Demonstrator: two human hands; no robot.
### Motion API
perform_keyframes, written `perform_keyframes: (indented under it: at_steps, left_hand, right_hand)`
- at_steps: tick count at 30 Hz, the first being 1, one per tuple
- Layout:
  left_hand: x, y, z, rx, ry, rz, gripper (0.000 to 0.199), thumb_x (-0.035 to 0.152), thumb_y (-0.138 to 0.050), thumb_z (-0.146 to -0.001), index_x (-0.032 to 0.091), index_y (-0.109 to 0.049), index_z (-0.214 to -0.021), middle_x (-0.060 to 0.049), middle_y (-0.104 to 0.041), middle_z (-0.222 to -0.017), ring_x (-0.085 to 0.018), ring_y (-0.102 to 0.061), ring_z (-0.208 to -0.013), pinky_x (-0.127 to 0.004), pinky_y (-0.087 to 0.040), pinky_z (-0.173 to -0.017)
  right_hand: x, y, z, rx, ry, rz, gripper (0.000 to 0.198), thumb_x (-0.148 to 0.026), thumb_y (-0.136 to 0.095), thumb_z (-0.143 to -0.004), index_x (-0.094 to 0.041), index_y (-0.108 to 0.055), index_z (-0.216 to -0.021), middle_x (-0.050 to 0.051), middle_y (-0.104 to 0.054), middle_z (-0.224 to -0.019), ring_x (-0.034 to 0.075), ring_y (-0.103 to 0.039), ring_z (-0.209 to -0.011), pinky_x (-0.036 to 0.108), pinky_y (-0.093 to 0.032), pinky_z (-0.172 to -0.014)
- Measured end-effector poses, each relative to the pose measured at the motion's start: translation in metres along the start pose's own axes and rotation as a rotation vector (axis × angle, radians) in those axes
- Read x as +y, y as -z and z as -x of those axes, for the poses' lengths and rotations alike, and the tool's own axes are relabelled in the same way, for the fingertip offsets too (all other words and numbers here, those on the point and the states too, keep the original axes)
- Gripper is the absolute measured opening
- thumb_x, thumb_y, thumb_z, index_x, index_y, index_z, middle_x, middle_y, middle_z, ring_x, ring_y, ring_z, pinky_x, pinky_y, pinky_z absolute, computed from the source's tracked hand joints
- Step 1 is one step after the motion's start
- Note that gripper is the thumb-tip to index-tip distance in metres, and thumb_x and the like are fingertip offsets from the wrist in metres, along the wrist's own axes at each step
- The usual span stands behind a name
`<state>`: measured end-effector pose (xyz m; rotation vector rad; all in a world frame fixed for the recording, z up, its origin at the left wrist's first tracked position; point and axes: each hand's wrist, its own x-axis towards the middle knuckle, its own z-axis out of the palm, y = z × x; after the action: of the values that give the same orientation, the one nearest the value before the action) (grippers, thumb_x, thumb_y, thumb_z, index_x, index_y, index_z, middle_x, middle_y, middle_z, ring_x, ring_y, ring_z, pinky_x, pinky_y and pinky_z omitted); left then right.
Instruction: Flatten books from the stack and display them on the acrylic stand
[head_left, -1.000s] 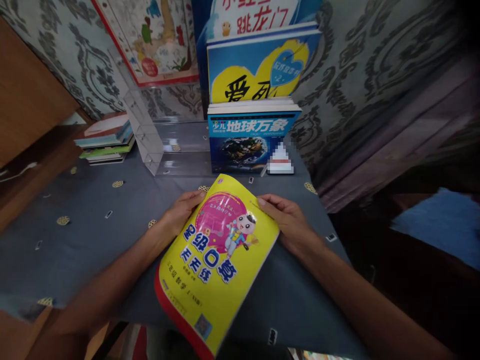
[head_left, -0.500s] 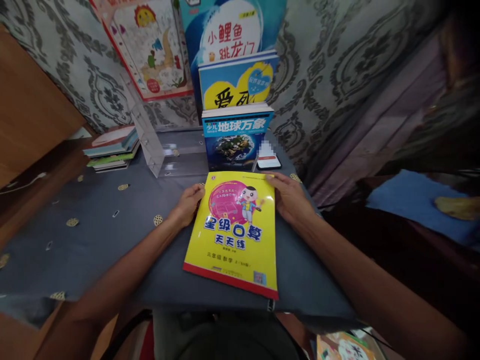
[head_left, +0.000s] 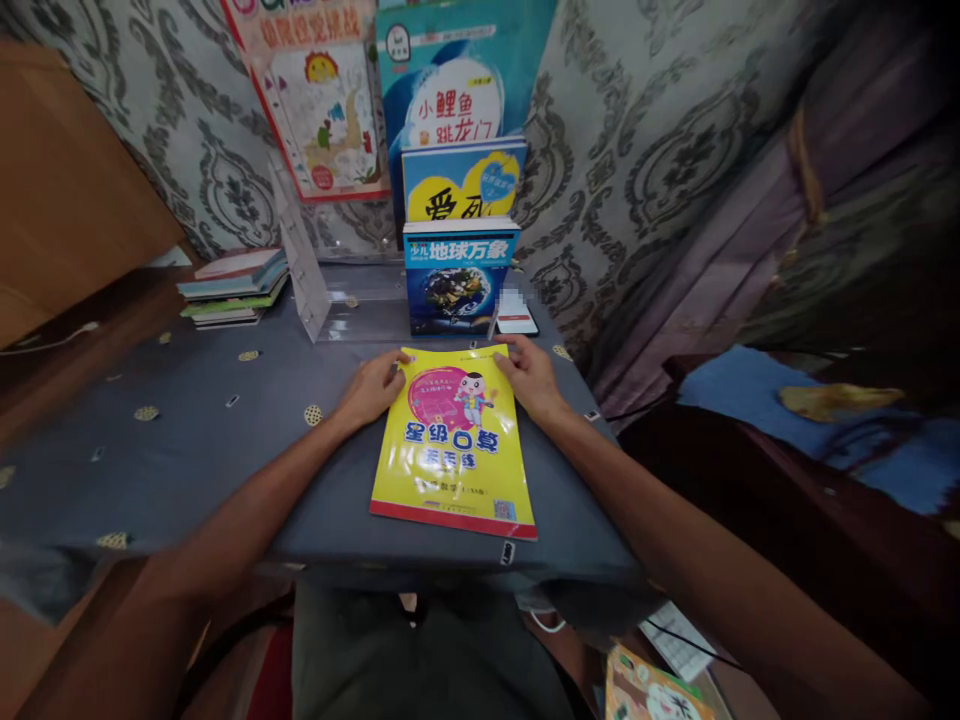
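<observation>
A yellow workbook (head_left: 454,490) with a red bottom strip, a cartoon child and a pink circle on its cover lies face up on the table, its lower end near the front edge. My left hand (head_left: 373,388) grips its upper left corner, thumb on the cover and fingers curled at the side. At the upper right corner, my right hand (head_left: 531,380) pinches the book with the thumb on top and the fingers partly hidden. Just beyond it stands a blue book with an Earth picture (head_left: 456,290).
A clear acrylic rack (head_left: 304,255) holds several upright books, including a teal book (head_left: 465,50) and a red-bordered book (head_left: 334,130). A phone (head_left: 516,312) lies right of it. To the left is a book stack (head_left: 234,285) on the dark patterned tablecloth (head_left: 225,440).
The workbook has come down flatter onto the table, both hands still at its upper corners. My view has shifted, showing more of the rack's top and the floor.
</observation>
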<state>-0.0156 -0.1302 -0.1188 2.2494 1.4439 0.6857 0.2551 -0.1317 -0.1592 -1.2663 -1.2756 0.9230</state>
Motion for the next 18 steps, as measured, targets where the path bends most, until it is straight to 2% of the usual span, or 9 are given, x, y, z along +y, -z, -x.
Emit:
perform_keyframes:
  at_steps: [5, 7, 10, 14, 18]
  left_hand:
    - [0.004, 0.001, 0.006, -0.043, 0.003, -0.29, 0.032, 0.028, -0.046, -0.097, 0.018, -0.071, -0.113, -0.004, -0.069, -0.073, -0.022, -0.063, -0.069, -0.032, -0.044, -0.069]
    - [0.005, -0.001, 0.008, -0.005, -0.032, -0.36, 0.03, 0.027, -0.046, -0.098, 0.018, -0.072, -0.11, -0.008, -0.073, -0.088, -0.025, -0.067, -0.083, -0.033, -0.047, -0.072]
    - [0.003, -0.006, 0.011, 0.075, -0.2, -0.353, 0.026, 0.024, -0.048, -0.098, 0.017, -0.071, -0.109, -0.013, -0.071, -0.107, -0.027, -0.066, -0.101, -0.035, -0.051, -0.082]
    - [-0.006, -0.015, 0.009, 0.056, -0.424, -0.261, 0.025, 0.025, -0.046, -0.101, 0.016, -0.069, -0.109, -0.013, -0.068, -0.113, -0.025, -0.063, -0.106, -0.04, -0.053, -0.094]
    - [-0.011, -0.019, 0.008, 0.025, -0.448, -0.251, 0.027, 0.026, -0.044, -0.103, 0.015, -0.066, -0.114, -0.015, -0.067, -0.119, -0.026, -0.062, -0.111, -0.043, -0.053, -0.097]
  right_hand:
    - [0.006, 0.002, -0.003, -0.006, 0.034, 0.094, 0.04, -0.049, -0.066, -0.079, -0.028, -0.06, -0.113, 0.001, -0.071, -0.07, 0.027, -0.069, -0.064, 0.037, -0.054, -0.057]
    - [0.006, 0.004, -0.002, 0.004, 0.044, 0.135, 0.041, -0.051, -0.063, -0.082, -0.028, -0.061, -0.116, 0.001, -0.07, -0.069, 0.027, -0.068, -0.064, 0.037, -0.054, -0.057]
    - [0.008, 0.009, -0.002, 0.048, 0.059, 0.188, 0.039, -0.05, -0.061, -0.085, -0.027, -0.063, -0.116, 0.003, -0.07, -0.072, 0.028, -0.069, -0.067, 0.039, -0.056, -0.061]
    - [0.014, 0.017, -0.003, 0.077, 0.08, 0.201, 0.038, -0.046, -0.062, -0.085, -0.028, -0.064, -0.118, 0.004, -0.072, -0.078, 0.029, -0.07, -0.074, 0.041, -0.058, -0.067]
    - [0.017, 0.022, -0.003, 0.054, 0.054, 0.165, 0.039, -0.042, -0.063, -0.084, -0.029, -0.062, -0.12, 0.001, -0.071, -0.074, 0.026, -0.07, -0.071, 0.038, -0.058, -0.065]
